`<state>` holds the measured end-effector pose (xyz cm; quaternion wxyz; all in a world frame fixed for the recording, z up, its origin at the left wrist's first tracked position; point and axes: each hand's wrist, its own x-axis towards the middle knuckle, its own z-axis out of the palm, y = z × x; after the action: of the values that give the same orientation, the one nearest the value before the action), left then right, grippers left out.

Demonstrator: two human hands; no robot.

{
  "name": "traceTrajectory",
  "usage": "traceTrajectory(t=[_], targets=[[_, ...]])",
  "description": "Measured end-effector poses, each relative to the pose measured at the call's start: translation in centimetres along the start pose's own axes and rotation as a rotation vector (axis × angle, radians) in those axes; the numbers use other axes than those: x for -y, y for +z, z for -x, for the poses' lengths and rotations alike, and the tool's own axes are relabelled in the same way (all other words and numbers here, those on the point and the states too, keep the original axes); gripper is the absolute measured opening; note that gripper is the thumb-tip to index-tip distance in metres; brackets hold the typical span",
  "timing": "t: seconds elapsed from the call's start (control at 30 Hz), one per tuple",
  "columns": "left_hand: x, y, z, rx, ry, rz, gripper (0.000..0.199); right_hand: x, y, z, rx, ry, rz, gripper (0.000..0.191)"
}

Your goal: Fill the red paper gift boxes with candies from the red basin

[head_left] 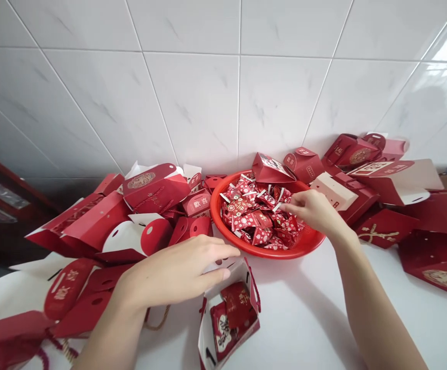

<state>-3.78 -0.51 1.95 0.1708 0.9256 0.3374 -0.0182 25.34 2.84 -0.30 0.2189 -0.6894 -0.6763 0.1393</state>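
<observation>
My right hand (316, 209) reaches over a red plastic basin (218, 221) heaped with small red-and-white wrapped candies (246, 221). Its thumb and fingertips pinch the white end of one candy packet (278, 206). In front of the basin an open gift box (257, 303) stands on the white table, with a few red packets (237, 303) inside. My left hand (192, 264) is at the box's upper left, its thumb and fingers around a raised flap; part of the grip is hidden.
Several red gift boxes crowd the left side, some with open flaps (131, 236) and rope handles (69, 352). More boxes (385, 226) are piled to the right. Two boxes (273, 167) sit behind the basin, near the tiled wall (192, 103).
</observation>
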Motion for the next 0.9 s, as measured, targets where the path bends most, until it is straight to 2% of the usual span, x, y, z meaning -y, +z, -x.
traceTrajectory(t=[0.1, 0.13, 0.37, 0.47, 0.57, 0.7, 0.83, 0.9], targets=[[0.3, -0.1, 0.2, -0.006, -0.012, 0.107, 0.033, -0.2, 0.4, -0.2, 0.160, -0.054, 0.134, 0.015], [0.4, -0.1, 0.3, -0.017, -0.016, 0.121, 0.033, -0.3, 0.7, -0.3, 0.196, -0.074, 0.163, 0.012], [0.4, -0.1, 0.2, -0.056, 0.004, 0.145, 0.033, -0.5, 3.1, -0.7, 0.493, -0.236, 0.172, 0.047], [0.5, 0.0, 0.2, -0.059, -0.001, 0.159, 0.032, -0.2, 3.4, -0.6, 0.523, -0.295, 0.169, 0.050], [0.6, 0.0, 0.2, -0.071, 0.006, 0.168, 0.033, 0.2, 3.2, -0.2, 0.477, -0.311, 0.201, 0.050], [0.6, 0.0, 0.2, -0.079, 0.000, 0.168, 0.034, 1.0, 2.9, 0.3, 0.425, -0.358, 0.165, 0.026], [0.6, 0.1, 0.3, -0.076, -0.003, 0.166, 0.033, 1.6, 3.3, 0.6, 0.567, -0.487, -0.059, 0.040], [0.5, 0.1, 0.4, -0.065, -0.007, 0.155, 0.033, 1.7, 3.7, 0.5, 0.611, -0.476, -0.069, 0.048]])
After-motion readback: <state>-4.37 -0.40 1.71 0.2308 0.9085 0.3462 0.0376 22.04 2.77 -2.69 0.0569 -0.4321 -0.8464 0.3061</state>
